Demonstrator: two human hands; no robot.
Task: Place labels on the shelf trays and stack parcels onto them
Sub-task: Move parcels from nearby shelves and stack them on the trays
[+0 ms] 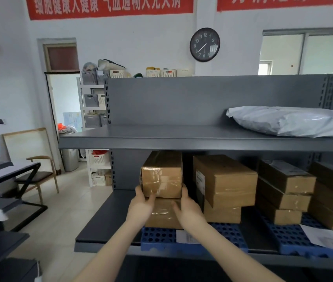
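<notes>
A brown taped cardboard parcel [162, 176] sits on top of another brown parcel [162, 215] on a blue perforated tray [157, 238] on the lower shelf. My left hand [142, 204] grips the upper parcel's lower left corner. My right hand [188, 208] holds its lower right side. A white label [187, 237] lies on the tray's front, just below my right wrist. A second blue tray [295, 241] to the right carries more parcels and a white paper sheet [324, 237].
Stacked brown boxes [224, 186] stand right of my hands, and further stacks [285, 190] fill the right side. A grey poly mailer [291, 121] lies on the upper shelf [161, 139]. A desk and chair [37, 176] stand at left.
</notes>
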